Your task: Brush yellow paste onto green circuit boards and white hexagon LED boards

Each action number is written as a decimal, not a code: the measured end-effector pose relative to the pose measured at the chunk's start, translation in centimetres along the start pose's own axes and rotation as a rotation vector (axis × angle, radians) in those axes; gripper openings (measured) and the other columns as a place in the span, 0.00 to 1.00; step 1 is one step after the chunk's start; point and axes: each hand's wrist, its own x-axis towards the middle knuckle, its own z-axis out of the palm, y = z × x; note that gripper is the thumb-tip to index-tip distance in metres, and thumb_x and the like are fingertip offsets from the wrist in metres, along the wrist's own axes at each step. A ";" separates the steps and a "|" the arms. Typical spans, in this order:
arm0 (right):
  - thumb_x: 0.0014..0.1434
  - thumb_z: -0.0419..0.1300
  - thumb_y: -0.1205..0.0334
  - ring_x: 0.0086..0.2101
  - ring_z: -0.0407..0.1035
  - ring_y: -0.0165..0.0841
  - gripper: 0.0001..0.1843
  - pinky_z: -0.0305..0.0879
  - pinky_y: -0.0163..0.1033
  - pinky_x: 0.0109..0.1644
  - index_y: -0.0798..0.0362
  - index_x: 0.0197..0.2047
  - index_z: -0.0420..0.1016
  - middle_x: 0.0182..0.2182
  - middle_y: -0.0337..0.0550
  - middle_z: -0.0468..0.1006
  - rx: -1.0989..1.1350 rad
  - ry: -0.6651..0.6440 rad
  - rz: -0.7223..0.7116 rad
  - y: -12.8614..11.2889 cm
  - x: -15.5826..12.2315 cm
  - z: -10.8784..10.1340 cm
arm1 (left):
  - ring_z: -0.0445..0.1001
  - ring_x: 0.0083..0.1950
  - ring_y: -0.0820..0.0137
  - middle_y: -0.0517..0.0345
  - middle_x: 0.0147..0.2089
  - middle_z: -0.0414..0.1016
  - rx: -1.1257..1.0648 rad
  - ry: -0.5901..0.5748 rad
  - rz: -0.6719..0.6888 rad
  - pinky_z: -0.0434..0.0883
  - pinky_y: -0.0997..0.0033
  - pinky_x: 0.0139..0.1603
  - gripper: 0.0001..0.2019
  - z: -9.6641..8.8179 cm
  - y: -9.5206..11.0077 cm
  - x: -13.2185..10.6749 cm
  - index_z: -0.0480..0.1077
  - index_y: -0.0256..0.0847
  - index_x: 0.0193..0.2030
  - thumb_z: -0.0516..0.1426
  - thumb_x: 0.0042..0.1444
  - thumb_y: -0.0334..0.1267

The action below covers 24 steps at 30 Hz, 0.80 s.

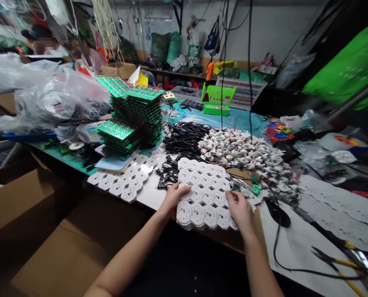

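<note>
Both hands grip a stack of white circuit board panels [204,187] with scalloped edges and diamond-shaped cutouts, held tilted over the table's front edge. My left hand [174,200] is closed on the stack's left side, thumb on top. On the right side, my right hand [240,206] pinches the edge, its other fingers partly hidden. Just behind the stack lie black cables with plugs [168,171]. More white panels [125,181] rest on the table to the left. A heap of small white parts with wires [242,150] lies beyond my right hand.
Tall stacks of green circuit boards [143,111] stand at the back left, beside bulky plastic bags [63,95]. Yellow-handled pliers [335,262] and a soldering iron [322,231] with its cord lie at right. Cardboard boxes [69,247] stand below left. Two people sit at the far left.
</note>
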 end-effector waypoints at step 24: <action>0.54 0.65 0.42 0.40 0.77 0.43 0.20 0.77 0.45 0.44 0.49 0.41 0.78 0.40 0.44 0.82 0.410 0.028 -0.198 9.0 -18.6 -3.2 | 0.77 0.36 0.63 0.54 0.35 0.81 0.441 -0.505 0.015 0.72 0.67 0.41 0.19 -9.9 -5.6 -7.4 0.80 0.35 0.37 0.72 0.34 0.37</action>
